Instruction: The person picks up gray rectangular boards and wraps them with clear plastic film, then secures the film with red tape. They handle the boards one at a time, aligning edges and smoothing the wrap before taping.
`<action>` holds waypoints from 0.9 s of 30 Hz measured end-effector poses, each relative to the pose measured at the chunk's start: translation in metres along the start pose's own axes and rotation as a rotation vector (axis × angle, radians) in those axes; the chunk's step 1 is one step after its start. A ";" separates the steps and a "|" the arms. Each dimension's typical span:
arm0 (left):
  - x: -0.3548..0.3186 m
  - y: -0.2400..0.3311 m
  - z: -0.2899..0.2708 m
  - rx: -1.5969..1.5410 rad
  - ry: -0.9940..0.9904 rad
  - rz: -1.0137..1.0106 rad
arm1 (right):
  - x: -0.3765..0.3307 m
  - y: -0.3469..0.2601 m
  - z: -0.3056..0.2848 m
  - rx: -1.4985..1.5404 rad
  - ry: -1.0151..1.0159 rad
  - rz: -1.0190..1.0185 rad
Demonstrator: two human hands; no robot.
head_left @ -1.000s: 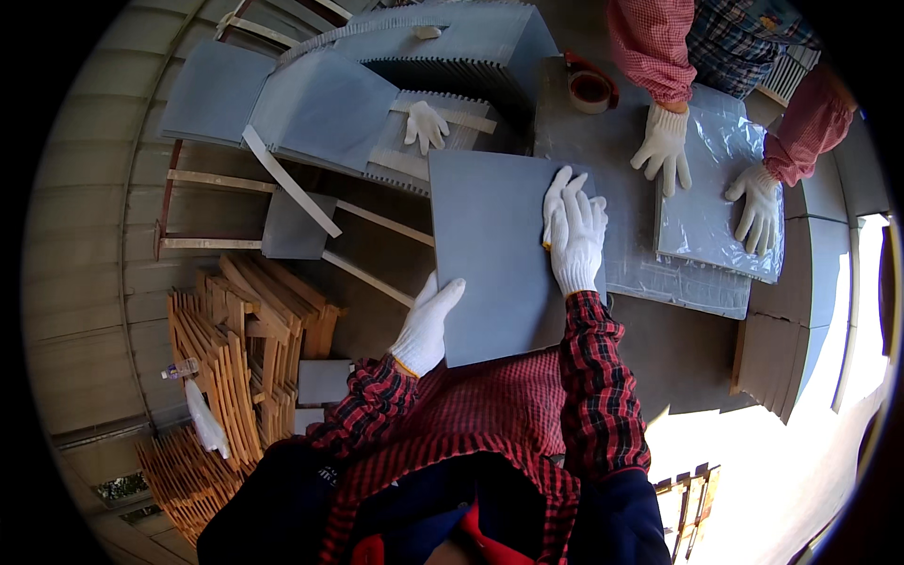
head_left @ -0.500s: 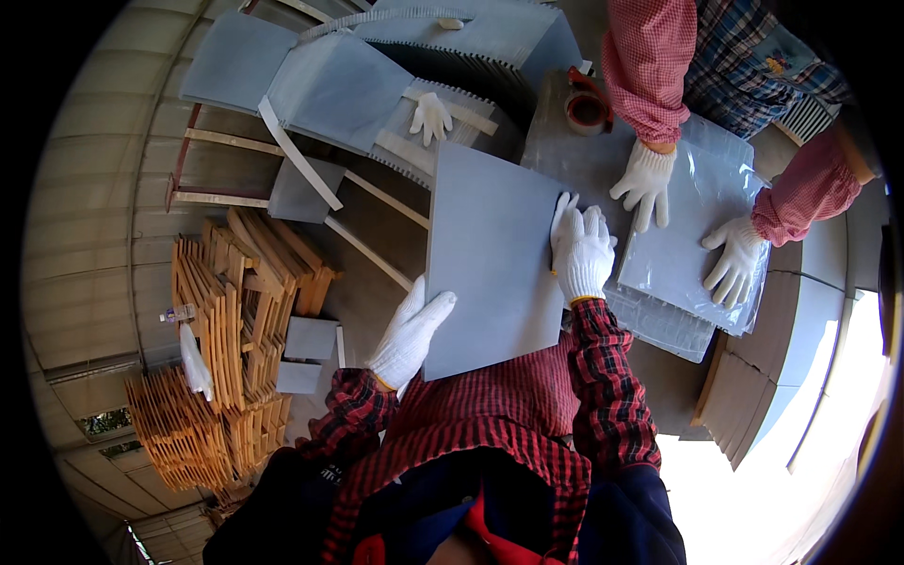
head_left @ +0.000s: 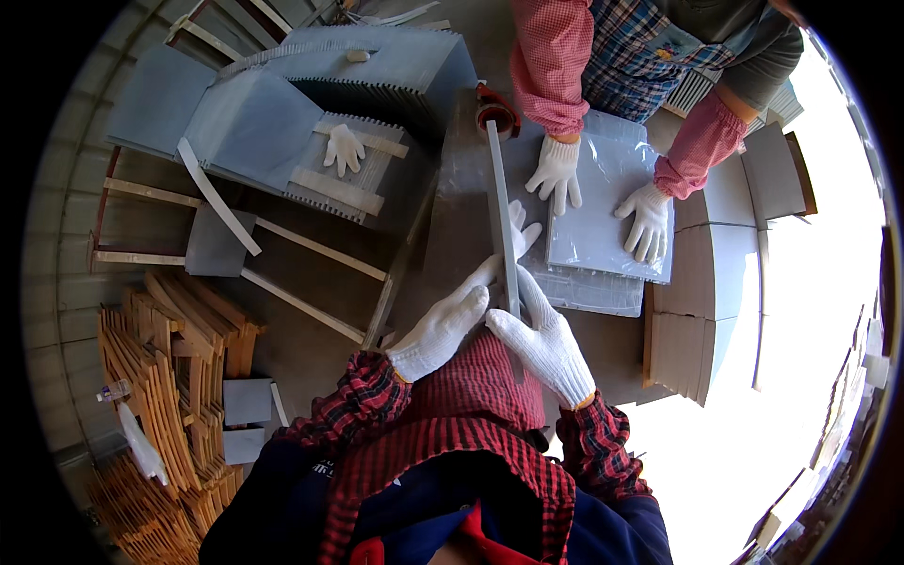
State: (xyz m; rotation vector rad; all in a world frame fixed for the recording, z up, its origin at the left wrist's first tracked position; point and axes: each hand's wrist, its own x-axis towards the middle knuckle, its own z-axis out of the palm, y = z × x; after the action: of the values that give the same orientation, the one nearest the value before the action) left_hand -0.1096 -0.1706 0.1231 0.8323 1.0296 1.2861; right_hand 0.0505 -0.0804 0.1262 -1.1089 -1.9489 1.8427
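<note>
— What's in your grip?
— My left hand point(head_left: 443, 330) and right hand point(head_left: 544, 344) pinch 1 grey board point(head_left: 502, 221), stood on edge over the worktop point(head_left: 461, 235).
— How does it handle?
— Stiff and thin, I judge; best held by its edges.

board point(head_left: 502, 217) stands on edge at frame centre, left hand point(head_left: 443, 330) & right hand point(head_left: 544, 341) at its lower end. co-worker's hands point(head_left: 557, 171) lie on wrapped sheet stack point(head_left: 603, 202) right of it. tape roll point(head_left: 496, 111) behind board's top. slab pile point(head_left: 282, 122) w/ spare glove point(head_left: 345, 148) upper left. wood frames point(head_left: 179, 377) lower left. cardboard stack point(head_left: 702, 311) at right.
</note>
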 end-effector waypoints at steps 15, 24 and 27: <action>-0.093 -0.133 -0.114 0.009 0.411 -0.544 | -0.039 -0.042 0.019 0.188 0.168 0.195; -0.098 -0.089 -0.075 -0.245 0.760 -0.234 | -0.058 0.015 -0.026 0.113 0.284 0.096; -0.065 -0.082 -0.045 -0.111 0.825 -0.184 | -0.048 0.041 -0.071 -0.031 0.255 0.115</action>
State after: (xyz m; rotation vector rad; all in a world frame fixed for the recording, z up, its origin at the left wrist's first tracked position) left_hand -0.1225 -0.2478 0.0399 0.0816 1.6108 1.5394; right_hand 0.1431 -0.0626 0.1154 -1.4162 -1.8077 1.6343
